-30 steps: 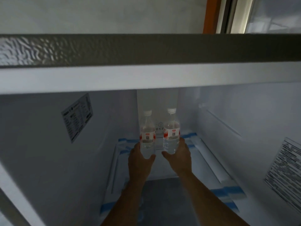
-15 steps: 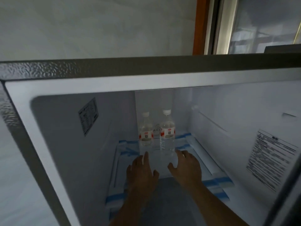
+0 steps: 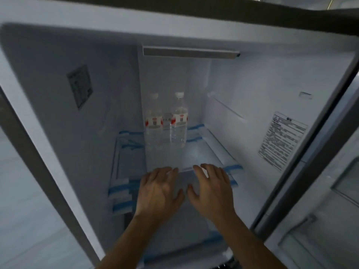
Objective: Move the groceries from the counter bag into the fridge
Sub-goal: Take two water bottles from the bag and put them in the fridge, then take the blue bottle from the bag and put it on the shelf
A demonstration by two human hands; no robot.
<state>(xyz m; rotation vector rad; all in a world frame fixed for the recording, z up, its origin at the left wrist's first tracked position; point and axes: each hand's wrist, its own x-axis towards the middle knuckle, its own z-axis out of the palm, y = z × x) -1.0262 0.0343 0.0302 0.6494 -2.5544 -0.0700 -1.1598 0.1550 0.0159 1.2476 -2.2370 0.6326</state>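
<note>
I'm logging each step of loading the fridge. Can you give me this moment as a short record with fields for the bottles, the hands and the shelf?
fridge: open, dim inside
bottles: left bottle and right bottle, upright, side by side at the back of the shelf
shelf: clear, with blue tape at its edges
left hand: open, empty, at the shelf's front edge
right hand: open, empty, beside the left hand
contact: neither hand touches a bottle

Red-and-white bottle labels (image 3: 179,119), fridge wall stickers (image 3: 282,140), all print too blurred to read
</note>
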